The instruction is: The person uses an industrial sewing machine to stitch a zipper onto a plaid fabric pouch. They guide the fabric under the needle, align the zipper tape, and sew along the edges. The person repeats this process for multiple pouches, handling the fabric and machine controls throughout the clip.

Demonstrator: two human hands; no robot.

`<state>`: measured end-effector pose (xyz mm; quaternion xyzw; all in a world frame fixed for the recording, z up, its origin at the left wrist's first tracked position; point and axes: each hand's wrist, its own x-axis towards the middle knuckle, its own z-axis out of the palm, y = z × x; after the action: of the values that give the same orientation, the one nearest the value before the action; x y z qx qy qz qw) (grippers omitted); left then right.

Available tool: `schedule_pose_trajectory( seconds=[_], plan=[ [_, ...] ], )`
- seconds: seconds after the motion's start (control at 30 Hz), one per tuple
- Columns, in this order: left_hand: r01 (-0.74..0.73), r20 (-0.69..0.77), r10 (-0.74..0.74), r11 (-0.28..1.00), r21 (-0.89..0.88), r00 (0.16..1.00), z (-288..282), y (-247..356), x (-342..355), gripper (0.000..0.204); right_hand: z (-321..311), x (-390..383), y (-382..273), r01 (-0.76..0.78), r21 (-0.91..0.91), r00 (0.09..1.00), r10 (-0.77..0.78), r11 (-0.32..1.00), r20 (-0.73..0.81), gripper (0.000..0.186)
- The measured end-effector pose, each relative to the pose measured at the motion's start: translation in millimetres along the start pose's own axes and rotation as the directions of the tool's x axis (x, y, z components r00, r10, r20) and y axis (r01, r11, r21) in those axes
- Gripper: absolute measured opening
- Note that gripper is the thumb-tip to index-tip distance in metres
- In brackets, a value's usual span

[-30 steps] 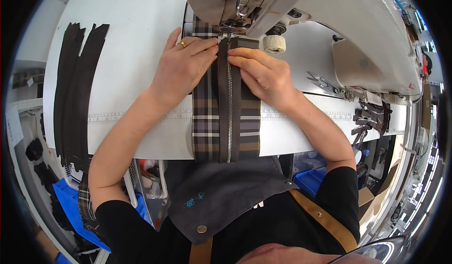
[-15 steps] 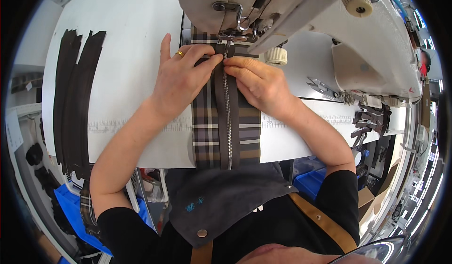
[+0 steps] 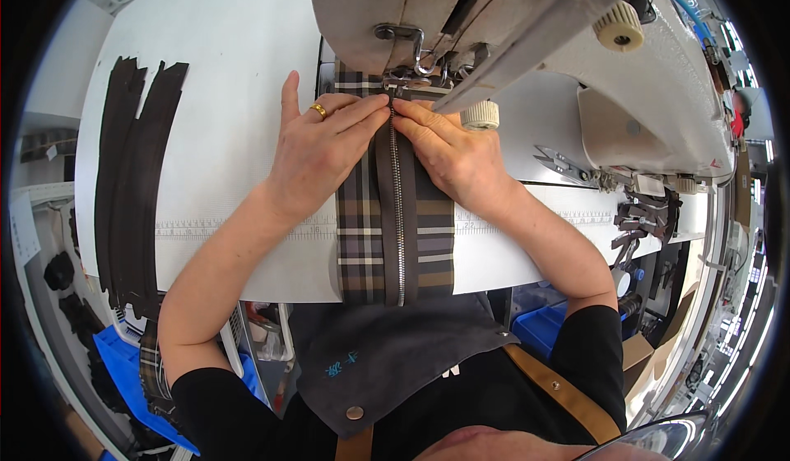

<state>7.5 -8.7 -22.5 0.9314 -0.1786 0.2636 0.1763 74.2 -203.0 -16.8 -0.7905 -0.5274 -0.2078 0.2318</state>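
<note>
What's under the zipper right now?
Plaid fabric lies under the zipper, visible along both sides. The strip directly beneath the zipper is covered; the left hand and right hand hide more of the fabric farther up.

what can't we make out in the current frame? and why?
All head view:
- Left hand and right hand: pinching or just pressing the zip? Undersides hidden by the hands themselves.
- Needle tip: too small, under the machine head.
- Plaid cloth, far end: hidden by the machine head.
- Ruler, middle: covered by cloth and zip.
- Machine head, top: cut off by the upper edge.
</note>
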Motion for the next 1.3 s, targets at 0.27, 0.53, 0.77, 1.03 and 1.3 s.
schedule_pose_trajectory(
  seconds=[0.27, 0.53, 0.77, 1.03, 1.3],
  plan=[
    [-0.015, -0.009, 0.015, 0.999, 0.037, 1.000, 0.2, 2.2, 2.1, 0.025, -1.9, 1.1, -0.2, -0.004, -0.001, 1.000, 0.004, 1.000, 0.015, 0.029],
    [0.030, 0.018, -0.031, 0.999, 0.042, 0.999, 1.8, 3.2, -0.6, 0.023, -9.7, 6.5, -0.4, -0.023, 0.091, 0.995, 0.013, 0.996, 0.098, 0.031],
    [0.048, 0.135, -0.076, 0.978, 0.201, 0.988, -41.3, 14.3, -23.1, 0.021, -12.7, 8.2, -10.2, -0.039, 0.025, 0.995, 0.037, 0.999, 0.094, 0.026],
    [0.652, -0.139, -0.642, 0.707, 0.274, 0.754, -138.3, -132.6, -74.2, 0.023, -9.7, 9.3, -11.8, -0.024, 0.041, 0.997, 0.021, 0.999, 0.069, 0.026],
    [0.458, -0.341, -0.340, 0.808, 0.372, 0.877, -104.7, -164.6, -76.6, 0.016, -12.7, 6.7, -9.9, -0.021, 0.036, 0.997, 0.018, 0.999, 0.076, 0.027]
  ],
)
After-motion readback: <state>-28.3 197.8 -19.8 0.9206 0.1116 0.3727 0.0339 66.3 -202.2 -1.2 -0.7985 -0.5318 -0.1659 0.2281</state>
